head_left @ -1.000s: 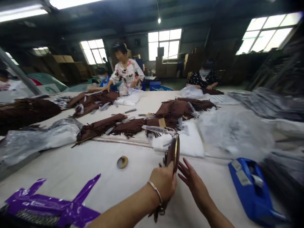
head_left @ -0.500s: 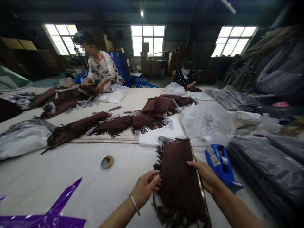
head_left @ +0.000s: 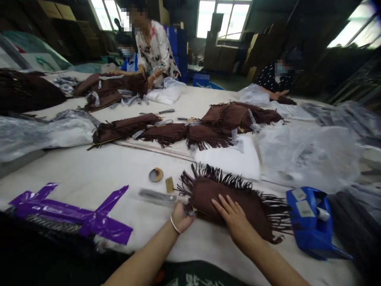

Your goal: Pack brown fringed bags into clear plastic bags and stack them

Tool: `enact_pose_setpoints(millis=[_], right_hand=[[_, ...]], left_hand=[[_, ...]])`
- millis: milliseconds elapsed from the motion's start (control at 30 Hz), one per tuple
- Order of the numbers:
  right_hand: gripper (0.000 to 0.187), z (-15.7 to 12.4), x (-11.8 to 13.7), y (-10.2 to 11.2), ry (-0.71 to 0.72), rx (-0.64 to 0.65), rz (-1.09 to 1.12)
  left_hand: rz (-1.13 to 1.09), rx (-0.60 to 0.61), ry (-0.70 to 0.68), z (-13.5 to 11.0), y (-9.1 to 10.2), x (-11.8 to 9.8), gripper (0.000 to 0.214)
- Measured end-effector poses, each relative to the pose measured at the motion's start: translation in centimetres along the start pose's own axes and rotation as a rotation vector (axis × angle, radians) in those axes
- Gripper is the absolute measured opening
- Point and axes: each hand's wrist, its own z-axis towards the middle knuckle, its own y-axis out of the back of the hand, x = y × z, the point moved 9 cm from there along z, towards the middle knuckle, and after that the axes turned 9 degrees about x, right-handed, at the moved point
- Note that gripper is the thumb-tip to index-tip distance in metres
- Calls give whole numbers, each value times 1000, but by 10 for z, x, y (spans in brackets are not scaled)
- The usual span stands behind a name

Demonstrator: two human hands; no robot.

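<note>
Brown suede fringed bag [head_left: 238, 196], held up between both hands half a second ago, now lies flat on the white desk [head_left: 98, 174] beside a blue tape dispenser [head_left: 311, 220]. The left hand [head_left: 181, 216] has its grip pinching the bag's end, and the right hand [head_left: 235, 216] presses on top, grip spread.

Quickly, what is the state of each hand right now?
Left hand: closed, fingers gripping the end of the brown fringed piece.
Right hand: open, lying flat on the same piece.
</note>
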Motion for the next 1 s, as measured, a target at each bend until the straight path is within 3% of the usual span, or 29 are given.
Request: enact_pose_setpoints(millis=[67,133,333,467,600,733,800,900,1000], right_hand=[[86,-16,3,-36,-24,26,31],[76,-28,1,-48,-31,60,88],[64,-25,-3,-26,23,98,185],[57,-12,8,-34,84,107,164],[52,-4,10,-31,48,135,251],[54,2,22,-15,35,102,315],[58,5,38,-15,89,59,278],[59,6,58,-29,180,15,191],[67,3,61,-44,193,5,159]], left_hand=[[1,-46,-24,-14,16,-6,17],[-2,-65,-9,-29,23,-9,16],[36,-157,76,-71,27,0,28],[159,-97,269,-98,21,28,37],[488,36,401,-105,9,53,41],[1025,12,449,-98,9,51,35],[1290,-84,318,-95,10,25,34],[1654,-245,-115,-101,-4,-37,28],[1911,-211,-392,-107,-19,-68,25]])
